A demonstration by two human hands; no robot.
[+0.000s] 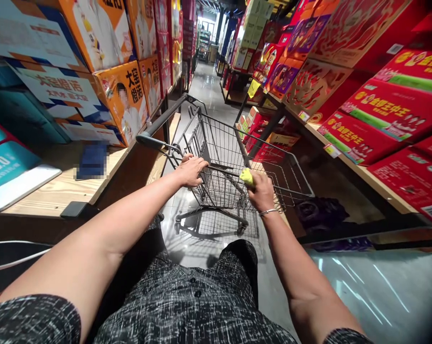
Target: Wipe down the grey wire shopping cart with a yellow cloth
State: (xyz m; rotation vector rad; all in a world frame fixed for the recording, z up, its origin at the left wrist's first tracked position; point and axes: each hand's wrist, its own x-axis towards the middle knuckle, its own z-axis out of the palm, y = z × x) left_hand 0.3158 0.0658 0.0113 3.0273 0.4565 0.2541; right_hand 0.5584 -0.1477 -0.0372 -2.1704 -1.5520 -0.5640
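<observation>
A grey wire shopping cart [219,186] stands turned sideways in front of me, its handle bar [153,141] at the left. My left hand [192,170] is closed over the near top rim of the basket, thumb side away from me. Bunched in my right hand [262,191] is a yellow-green cloth [247,177], held at the same rim farther right. The fingers of that hand wrap round it, so part of the cloth is hidden. No goods show in the wire basket.
Orange and white cartons [121,95] are stacked on the left shelf, near a blurred dark blue item [92,160] and a white tablet-like slab [22,186]. Red boxes [380,110] fill the right shelf. Between the shelves, a shiny grey aisle floor [205,83] runs away from me.
</observation>
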